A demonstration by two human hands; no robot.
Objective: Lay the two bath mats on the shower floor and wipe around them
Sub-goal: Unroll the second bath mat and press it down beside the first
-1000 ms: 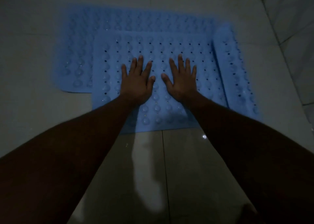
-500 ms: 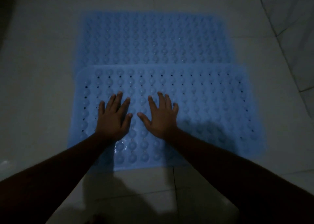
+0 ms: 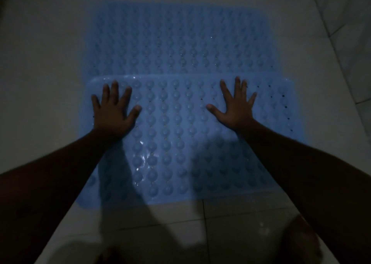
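Two light blue bath mats with rows of round bumps and small holes lie flat on the white tiled shower floor. The far mat (image 3: 180,41) lies behind the near mat (image 3: 176,147), whose back edge overlaps it slightly. My left hand (image 3: 114,111) presses flat on the near mat's left end with fingers spread. On the right part of the same mat my right hand (image 3: 234,107) presses flat, fingers spread too. Both hands hold nothing.
White floor tiles (image 3: 40,67) surround the mats on all sides. A white tiled wall (image 3: 349,23) rises at the right. My knee or foot (image 3: 299,241) shows at the lower right. The light is dim, with arm shadows across the near mat.
The near mat's folded right end has been flattened out. My hands, close together at the middle before, have slid apart toward the mat's left and right ends.
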